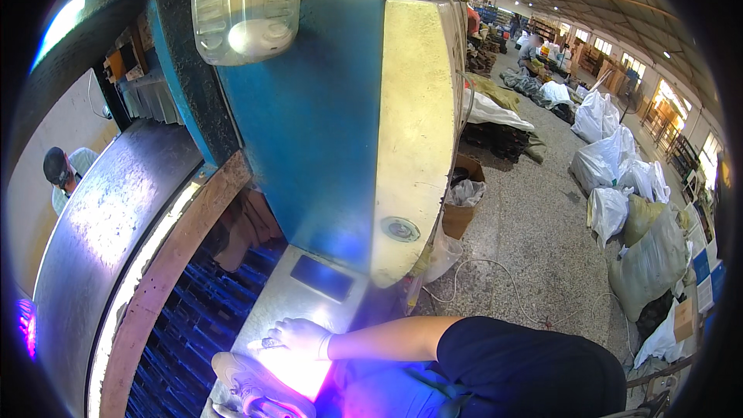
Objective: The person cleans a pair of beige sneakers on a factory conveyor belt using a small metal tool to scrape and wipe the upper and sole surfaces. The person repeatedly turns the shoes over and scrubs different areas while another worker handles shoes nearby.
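Note:
A light-coloured shoe [261,383] with laces lies at the bottom, its toe pointing up and left, lit pink and violet near its opening. My left hand [223,410], mostly cut off by the picture's lower edge, shows gloved fingers against the shoe's side, seeming to grip it. Just above the shoe is my right hand [297,339] in a pale glove, over a metal ledge [261,307]. Its fingers are bent, with a small dark patch at the fingertips; glare hides whether that is a held thing or dirt. A dark phone-like slab [323,277] lies on the ledge.
A blue and cream machine housing [302,128] rises ahead. Left of the ledge runs a dark slatted conveyor [191,325], with shoe-like pieces [238,238] on it. Beyond a curved metal surface [110,215] is a person [61,174]. Sacks [598,162] and a cable [499,264] lie right.

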Motion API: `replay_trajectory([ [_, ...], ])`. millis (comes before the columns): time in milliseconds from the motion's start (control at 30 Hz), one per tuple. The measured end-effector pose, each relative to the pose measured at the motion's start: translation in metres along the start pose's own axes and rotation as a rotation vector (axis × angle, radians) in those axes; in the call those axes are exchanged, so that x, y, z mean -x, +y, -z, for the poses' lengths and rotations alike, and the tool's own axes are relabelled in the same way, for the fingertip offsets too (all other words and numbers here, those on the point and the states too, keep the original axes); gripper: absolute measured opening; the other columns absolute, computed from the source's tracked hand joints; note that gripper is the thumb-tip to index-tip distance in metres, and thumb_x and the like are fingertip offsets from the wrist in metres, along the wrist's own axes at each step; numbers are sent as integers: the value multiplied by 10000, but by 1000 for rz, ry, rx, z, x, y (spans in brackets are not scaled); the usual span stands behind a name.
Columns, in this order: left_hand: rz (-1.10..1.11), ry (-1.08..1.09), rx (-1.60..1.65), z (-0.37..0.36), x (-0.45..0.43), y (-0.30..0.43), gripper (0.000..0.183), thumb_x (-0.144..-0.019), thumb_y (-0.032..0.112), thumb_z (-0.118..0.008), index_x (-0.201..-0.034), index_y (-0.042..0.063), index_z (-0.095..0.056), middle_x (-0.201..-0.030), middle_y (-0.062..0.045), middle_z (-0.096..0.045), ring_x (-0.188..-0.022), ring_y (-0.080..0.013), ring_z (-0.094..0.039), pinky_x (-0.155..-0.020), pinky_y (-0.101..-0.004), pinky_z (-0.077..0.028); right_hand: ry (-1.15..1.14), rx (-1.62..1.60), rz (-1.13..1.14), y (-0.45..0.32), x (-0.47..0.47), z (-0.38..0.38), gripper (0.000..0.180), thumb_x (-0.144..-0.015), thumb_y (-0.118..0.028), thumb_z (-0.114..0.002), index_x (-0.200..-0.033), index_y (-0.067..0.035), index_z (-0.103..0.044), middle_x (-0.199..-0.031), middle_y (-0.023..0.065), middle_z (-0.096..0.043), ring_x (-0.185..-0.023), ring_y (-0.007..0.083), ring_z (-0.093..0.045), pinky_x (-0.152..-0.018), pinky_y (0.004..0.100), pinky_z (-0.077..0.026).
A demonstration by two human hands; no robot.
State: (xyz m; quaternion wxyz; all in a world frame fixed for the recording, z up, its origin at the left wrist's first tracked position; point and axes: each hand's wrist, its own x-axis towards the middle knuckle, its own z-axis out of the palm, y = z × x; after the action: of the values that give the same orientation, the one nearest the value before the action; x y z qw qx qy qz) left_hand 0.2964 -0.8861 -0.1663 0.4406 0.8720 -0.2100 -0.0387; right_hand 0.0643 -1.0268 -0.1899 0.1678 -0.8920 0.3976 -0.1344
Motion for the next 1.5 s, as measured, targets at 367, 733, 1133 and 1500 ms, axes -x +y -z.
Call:
replay_trajectory([
  [367, -5, 0, 7, 0, -1, -3, 390, -1086, 361, -639, -1277, 66, -806, -1113, -156, -834, -998, -323, -798, -890, -435, -619, 102, 53, 37, 2, 1, -4, 442, -984, -275, -707, -1348, -32, -641, -1211, 164, -699, -1099, 315, -736, -949, 435, -618],
  [733, -6, 0, 12, -1, -1, -5, 379, -1083, 350, -643, -1273, 64, -805, -1113, -155, -832, -1000, -322, -796, -894, -434, -618, 133, 88, 69, 5, 1, -8, 421, -998, -273, -682, -1344, -34, -656, -1187, 155, -712, -1066, 297, -752, -925, 422, -632],
  [1133, -8, -1, 13, -4, -2, -7, 368, -1081, 338, -648, -1270, 62, -803, -1113, -155, -831, -1002, -321, -794, -898, -433, -617, -12, -6, -15, 0, -1, 0, 521, -960, -262, -760, -1400, -32, -600, -1320, 194, -667, -1243, 348, -689, -1051, 467, -578],
  [1500, -16, 0, 21, -6, -3, -9, 358, -1079, 326, -652, -1266, 60, -802, -1112, -154, -829, -1003, -320, -792, -902, -431, -615, 125, 82, 55, 0, 5, 3, 400, -994, -268, -682, -1317, -32, -670, -1175, 169, -718, -1074, 313, -755, -933, 433, -625],
])
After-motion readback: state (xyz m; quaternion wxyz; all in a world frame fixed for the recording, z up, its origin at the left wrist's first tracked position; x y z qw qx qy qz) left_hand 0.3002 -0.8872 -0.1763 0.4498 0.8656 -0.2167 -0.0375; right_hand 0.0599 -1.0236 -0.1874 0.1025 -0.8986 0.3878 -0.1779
